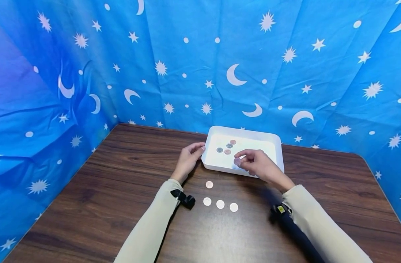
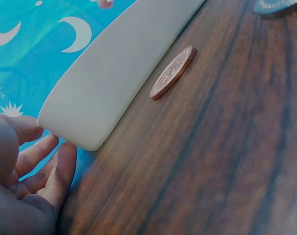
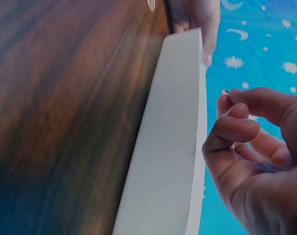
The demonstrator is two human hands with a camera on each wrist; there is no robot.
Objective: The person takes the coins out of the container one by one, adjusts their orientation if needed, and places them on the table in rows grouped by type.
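In the head view a shallow white tray (image 1: 243, 170) lies at the back of the table. My left hand (image 1: 188, 157) grips its left edge, thumb at the rim; in the left wrist view the fingers (image 2: 60, 171) meet the tray's corner. Above the tray's front part, my right hand (image 1: 261, 165) pinches a coin (image 1: 237, 161) between thumb and fingertips. Only a sliver of that coin (image 3: 225, 92) shows in the right wrist view. Inside the tray lie several coins, copper and darker ones, among them a copper coin (image 1: 227, 152) and a dark coin (image 1: 219, 149).
Before the tray, a copper coin (image 1: 209, 184) lies on the brown wooden table (image 1: 121, 190). Nearer me three coins form a row, with a shiny coin (image 1: 220, 204) in its middle. A blue cloth (image 1: 193, 91) with moons and stars hangs behind the table and along its sides.
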